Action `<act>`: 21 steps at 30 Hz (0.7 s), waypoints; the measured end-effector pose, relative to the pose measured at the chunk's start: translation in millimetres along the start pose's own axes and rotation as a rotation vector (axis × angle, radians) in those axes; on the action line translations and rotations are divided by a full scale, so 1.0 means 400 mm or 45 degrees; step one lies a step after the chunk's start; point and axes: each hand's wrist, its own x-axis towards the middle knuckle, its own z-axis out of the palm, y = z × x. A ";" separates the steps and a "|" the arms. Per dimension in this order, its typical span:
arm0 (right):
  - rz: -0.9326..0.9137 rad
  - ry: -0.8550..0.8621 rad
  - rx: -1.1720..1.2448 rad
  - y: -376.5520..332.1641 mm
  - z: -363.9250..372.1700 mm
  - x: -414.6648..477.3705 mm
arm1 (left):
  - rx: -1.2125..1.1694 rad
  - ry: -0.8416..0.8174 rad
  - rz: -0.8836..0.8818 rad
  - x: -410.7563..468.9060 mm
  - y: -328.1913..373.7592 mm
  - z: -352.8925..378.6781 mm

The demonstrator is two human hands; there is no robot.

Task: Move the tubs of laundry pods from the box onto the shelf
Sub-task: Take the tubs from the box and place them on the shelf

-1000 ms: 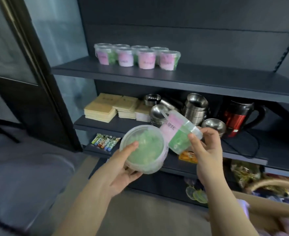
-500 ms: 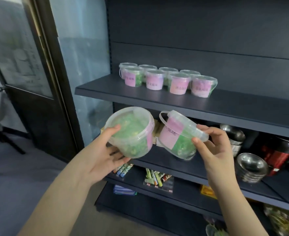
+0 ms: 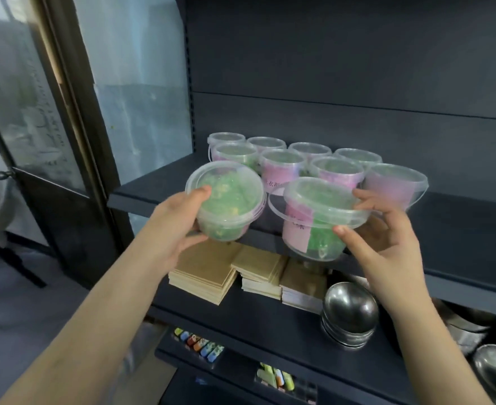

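Currently, two items in transit.

Item one: left tub [image 3: 226, 206], clear plastic, green pods inside, tilted with its lid toward the camera. Item two: right tub [image 3: 319, 217], nearly upright, pink label forward, handle loop hanging at its left. Both hang close together in front of the shelf [image 3: 459, 229] edge and are not yet set down.

Handling note, as a judgement: level the left tub first. Lift both clear of the front lip, then lower them onto the bare strip in front of the shelved tubs [image 3: 281, 168] without nudging that cluster.

Hold, item one: left grip [image 3: 176, 226] closed on the tub from its left side, thumb on the lid, fingers curled under the base. Hold, item two: right grip [image 3: 386, 247] closed on the tub from its right, thumb at the near rim, fingers on the far rim. This hold is at the rim only, so support under the base would likely steady it.

Lower shelves: stacked tan card packs [image 3: 211, 273], nested steel bowls [image 3: 349, 317], a row of coloured pens [image 3: 200, 344].
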 end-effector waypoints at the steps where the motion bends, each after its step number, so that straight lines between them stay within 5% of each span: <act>1: -0.001 -0.023 -0.027 0.011 0.007 0.020 | 0.047 0.004 0.040 0.028 0.008 0.003; 12: 0.235 -0.204 -0.055 0.102 0.109 0.109 | 0.309 -0.111 -0.056 0.283 0.023 -0.046; 18: 0.312 -0.065 -0.256 0.097 0.198 0.153 | 0.415 -0.609 0.370 0.345 0.011 -0.109; 21: 0.317 -0.074 -0.138 0.104 0.245 0.157 | 0.331 -0.613 0.482 0.387 0.004 -0.152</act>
